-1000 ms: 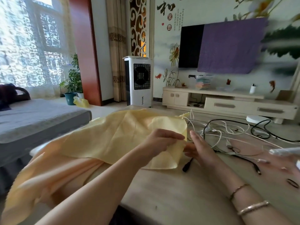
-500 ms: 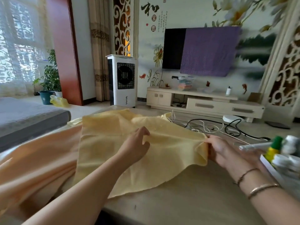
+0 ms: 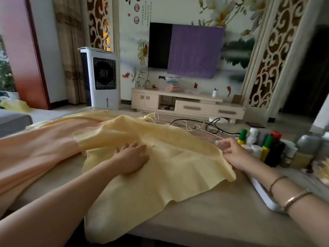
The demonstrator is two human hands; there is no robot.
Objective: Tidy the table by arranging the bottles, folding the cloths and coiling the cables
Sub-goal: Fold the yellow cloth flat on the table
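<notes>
A pale yellow cloth (image 3: 160, 175) lies spread over the middle of the wooden table (image 3: 213, 220), its near edge hanging over the front. My left hand (image 3: 132, 157) presses flat on the cloth's centre, fingers straight. My right hand (image 3: 233, 154) pinches the cloth's right edge. A peach cloth (image 3: 35, 152) lies crumpled at the left, partly under the yellow one. White and black cables (image 3: 194, 125) tangle at the far side of the table. Several bottles (image 3: 267, 148) stand in a white tray (image 3: 263, 195) at the right.
Behind the table stand a white air cooler (image 3: 101, 77) and a low TV cabinet (image 3: 187, 106) with a TV partly draped in purple cloth. A grey sofa edge (image 3: 12, 122) sits at the far left.
The yellow cloth has been pulled open from a bunched fold and spread flat. My left hand let go of it and now presses down; my right hand drew its edge rightward.
</notes>
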